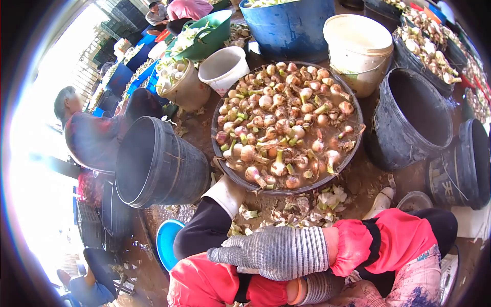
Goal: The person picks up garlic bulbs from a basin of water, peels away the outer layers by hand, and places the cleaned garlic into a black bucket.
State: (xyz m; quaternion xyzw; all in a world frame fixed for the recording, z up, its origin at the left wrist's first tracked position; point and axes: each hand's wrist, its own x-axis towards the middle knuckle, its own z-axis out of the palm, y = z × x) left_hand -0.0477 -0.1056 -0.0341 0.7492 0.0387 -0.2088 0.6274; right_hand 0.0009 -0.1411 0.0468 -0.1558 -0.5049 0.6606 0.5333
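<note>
My right hand (276, 250), in a grey-and-white striped knit glove, reaches leftward across my body. It lies over my left forearm, near the red sleeve (202, 281); the fingers that show are stretched out, and nothing is visible in them. Beneath the right arm is my left hand (323, 287) in a matching glove, pointing right, its fingers mostly hidden. Ahead of both hands stands a wide dark tub (286, 191) of brownish water with many onion-like bulbs (279, 166), their stems cut short. Neither hand touches the bulbs.
Dark buckets stand left (169, 163) and right (404, 123) of the tub. A white bucket (358, 56), a blue barrel (291, 30) and a green basin (209, 38) are behind it. Peelings (327, 199) litter the floor. A blue bowl (166, 240) is by my leg. People sit at left.
</note>
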